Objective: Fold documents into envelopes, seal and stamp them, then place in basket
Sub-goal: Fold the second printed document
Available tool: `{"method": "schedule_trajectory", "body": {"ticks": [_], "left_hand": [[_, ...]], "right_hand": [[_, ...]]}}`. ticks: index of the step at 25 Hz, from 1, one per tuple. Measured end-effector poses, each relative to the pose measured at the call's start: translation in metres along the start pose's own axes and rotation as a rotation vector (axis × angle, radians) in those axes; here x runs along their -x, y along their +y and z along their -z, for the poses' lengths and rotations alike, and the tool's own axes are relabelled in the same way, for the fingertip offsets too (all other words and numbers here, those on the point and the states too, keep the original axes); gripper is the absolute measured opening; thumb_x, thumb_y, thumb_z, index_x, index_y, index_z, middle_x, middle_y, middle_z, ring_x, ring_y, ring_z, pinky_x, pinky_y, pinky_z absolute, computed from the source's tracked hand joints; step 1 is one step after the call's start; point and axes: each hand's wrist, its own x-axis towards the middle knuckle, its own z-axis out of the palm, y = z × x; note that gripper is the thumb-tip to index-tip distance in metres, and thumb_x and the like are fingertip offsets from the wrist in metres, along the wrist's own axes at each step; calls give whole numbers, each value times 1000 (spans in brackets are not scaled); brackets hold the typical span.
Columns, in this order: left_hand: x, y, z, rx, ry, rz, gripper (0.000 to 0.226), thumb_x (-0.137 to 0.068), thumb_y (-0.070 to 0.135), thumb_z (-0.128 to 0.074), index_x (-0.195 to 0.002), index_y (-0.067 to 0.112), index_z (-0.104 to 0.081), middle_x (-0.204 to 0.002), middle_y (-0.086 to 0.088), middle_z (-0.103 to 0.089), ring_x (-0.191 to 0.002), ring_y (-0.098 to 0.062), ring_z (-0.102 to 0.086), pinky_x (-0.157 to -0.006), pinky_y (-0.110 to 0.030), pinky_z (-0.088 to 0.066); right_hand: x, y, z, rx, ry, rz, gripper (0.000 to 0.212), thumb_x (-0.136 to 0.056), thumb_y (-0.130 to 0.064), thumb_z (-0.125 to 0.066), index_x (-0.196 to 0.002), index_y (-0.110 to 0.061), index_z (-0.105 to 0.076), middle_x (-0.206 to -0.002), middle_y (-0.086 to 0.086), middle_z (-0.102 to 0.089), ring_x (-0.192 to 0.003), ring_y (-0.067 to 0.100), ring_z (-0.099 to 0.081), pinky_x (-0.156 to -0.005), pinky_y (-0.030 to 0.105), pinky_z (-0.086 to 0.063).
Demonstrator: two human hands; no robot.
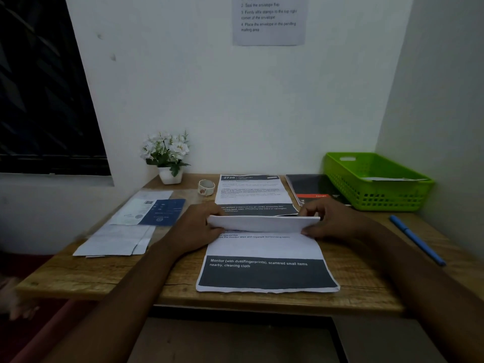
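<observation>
Printed document [264, 260] lies at front centre of wooden desk [366, 292], far edge folded over toward the person. Left hand [195, 229] pinches left end of the fold, right hand [332, 218] pinches right end. Green basket [377, 179] at back right corner, envelopes [117, 239] stacked left, blue pen [416, 239] right

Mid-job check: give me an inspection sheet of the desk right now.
Surface: wooden desk, cracked near its front edge.
Job's things: document in front, far edge folded over; second sheet behind; envelopes left; green basket right, paper inside.
Clutter: flower pot, small white container, dark notebook, blue pen.
Grippers: left hand and right hand pinch the fold's ends.
Cables: nothing seen.
Surroundings: instruction sheet on wall; dark window left.
</observation>
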Motion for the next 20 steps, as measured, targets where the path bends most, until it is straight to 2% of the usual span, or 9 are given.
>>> {"method": "schedule_trajectory", "body": {"ticks": [4, 7, 9, 11, 14, 16, 18, 19, 20], "left_hand": [[5, -5, 2, 64, -37, -109, 24, -70, 4, -78, -80, 26, -74, -79, 9, -65, -79, -2, -59, -63, -7, -40], [8, -5, 4, 79, -61, -93, 37, -71, 0, -76, -80, 36, -72, -96, 13, -63, -83, -2, -61, -68, -8, -44], [8, -8, 3, 90, -75, -49, 48, -74, -10, -68, -78, 38, -71, -91, 13, -64, -86, 1, -60, -70, -6, -44], [9, -8, 4, 90, -98, -10, 50, -77, -16, -55, -78, 29, -74, -80, 15, -65, -87, 4, -59, -71, -4, -43], [11, -5, 6, 112, -121, 6, 45, -77, -17, -49, -82, 18, -76, -82, 13, -64, -84, 2, -59, -69, -5, -43], [13, -1, 8, 141, -120, 10, 34, -77, -9, -57, -81, 19, -76, -82, 9, -66, -82, -2, -60, -66, -9, -44], [14, 2, 10, 108, -127, 18, 11, -76, 15, -72, -78, 26, -73, -83, 10, -64, -80, -4, -57, -64, -15, -43], [14, 1, 10, 75, -130, 36, 9, -73, 29, -77, -78, 29, -70, -82, 12, -63, -79, -4, -55, -63, -17, -41], [14, 0, 11, 37, -125, 64, 20, -67, 42, -80, -78, 29, -68, -82, 13, -61, -77, -2, -53, -61, -17, -40]], "right_hand": [[10, -5, -1, 44, -8, 13, 18, -74, -7, -80, -81, -23, -78, -90, -7, -74, -82, -2, -64, -68, 7, -42], [14, -7, -3, 6, 4, 2, 13, -74, -18, -81, -82, -28, -79, -93, -9, -74, -91, 4, -65, -75, 14, -49], [14, -7, -4, 18, 13, 8, 14, -75, -14, -80, -82, -27, -80, -94, -7, -73, -92, 4, -64, -75, 12, -49], [14, -7, -5, 56, 4, 20, 18, -78, -8, -76, -82, -25, -80, -97, -6, -71, -95, 3, -62, -75, 9, -46], [15, -9, -3, 80, 6, 6, 30, -82, 1, -61, -82, -23, -80, -100, -6, -69, -96, 2, -60, -74, 5, -42], [15, -11, -1, 79, 6, -13, 28, -82, -8, -57, -81, -26, -78, -97, -10, -70, -92, -3, -60, -71, 5, -41], [17, -15, 1, 86, 1, -45, 15, -83, -19, -68, -83, -32, -76, -91, -15, -70, -84, -6, -58, -66, 7, -40], [19, -16, 1, 79, -8, -74, 12, -78, -25, -77, -86, -34, -74, -90, -18, -69, -82, -7, -57, -65, 7, -40], [21, -16, 1, 93, -19, -108, 23, -70, -32, -83, -90, -36, -73, -91, -22, -67, -83, -8, -55, -65, 6, -40]]}}
